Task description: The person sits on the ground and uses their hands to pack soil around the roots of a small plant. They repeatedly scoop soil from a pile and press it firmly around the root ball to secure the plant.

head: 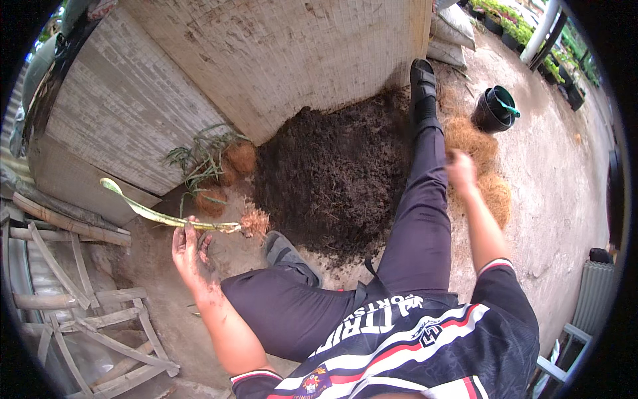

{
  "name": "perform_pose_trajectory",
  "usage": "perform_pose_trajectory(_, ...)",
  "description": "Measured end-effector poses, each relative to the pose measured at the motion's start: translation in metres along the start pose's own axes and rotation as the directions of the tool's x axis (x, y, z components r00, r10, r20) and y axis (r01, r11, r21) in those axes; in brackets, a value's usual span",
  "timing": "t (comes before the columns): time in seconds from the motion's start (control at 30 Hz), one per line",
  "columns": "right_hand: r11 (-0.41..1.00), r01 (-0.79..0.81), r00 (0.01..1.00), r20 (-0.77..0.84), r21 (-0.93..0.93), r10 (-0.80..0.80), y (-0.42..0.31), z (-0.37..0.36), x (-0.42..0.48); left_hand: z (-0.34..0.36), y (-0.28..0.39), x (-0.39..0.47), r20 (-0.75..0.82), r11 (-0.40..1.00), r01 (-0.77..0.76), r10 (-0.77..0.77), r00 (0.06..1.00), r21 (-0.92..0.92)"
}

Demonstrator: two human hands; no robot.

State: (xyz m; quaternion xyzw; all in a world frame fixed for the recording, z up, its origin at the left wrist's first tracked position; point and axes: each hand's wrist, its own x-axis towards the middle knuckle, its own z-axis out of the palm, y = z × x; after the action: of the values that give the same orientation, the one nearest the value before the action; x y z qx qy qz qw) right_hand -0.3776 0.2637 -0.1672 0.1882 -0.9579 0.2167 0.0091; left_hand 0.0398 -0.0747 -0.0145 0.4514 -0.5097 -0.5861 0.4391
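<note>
My left hand pinches the stem of a long-leaved plant, held almost level. Its pale green leaf curls at the left end, and a reddish-brown root clump hangs at the right end. Past my outstretched leg, my right hand is blurred over a pile of coconut fibre; whether its fingers grasp any strands is unclear. A second tuft of coconut fibre lies beside my right forearm. Between my legs spreads a heap of dark soil.
Several fibre-wrapped root balls with narrow-leaved plants sit left of the soil. Wall panels rise behind it. Black nested pots with a green-handled tool stand at right. Sacks are stacked beyond my foot. A wooden frame lies lower left.
</note>
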Motion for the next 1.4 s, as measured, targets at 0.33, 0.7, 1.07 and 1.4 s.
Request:
perform_pose_trajectory(0.33, 0.744, 0.666, 0.595, 0.56, 0.058, -0.577, -0.183, 0.176, -0.118, 0.016, -0.001, 0.005, -0.141, 0.985, -0.051, 0.074, 0.987, 0.162)
perform_pose_trajectory(0.7, 0.785, 0.615, 0.604, 0.596, 0.074, -0.529, -0.192, 0.204, -0.112, 0.012, 0.0, 0.002, -0.13, 0.944, -0.178, 0.221, 0.967, 0.279)
perform_pose_trajectory(1.07, 0.814, -0.021, 0.913, 0.343, 0.58, -0.221, -0.189, 0.171, -0.101, 0.014, 0.001, 0.002, -0.145, 0.952, -0.188, 0.227, 0.963, 0.241)
perform_pose_trajectory(1.4, 0.973, 0.232, 0.644, 0.748, 0.009, -0.161, -0.159, 0.198, -0.14, 0.022, -0.001, 0.006, -0.084, 0.947, -0.184, 0.212, 0.974, 0.263)
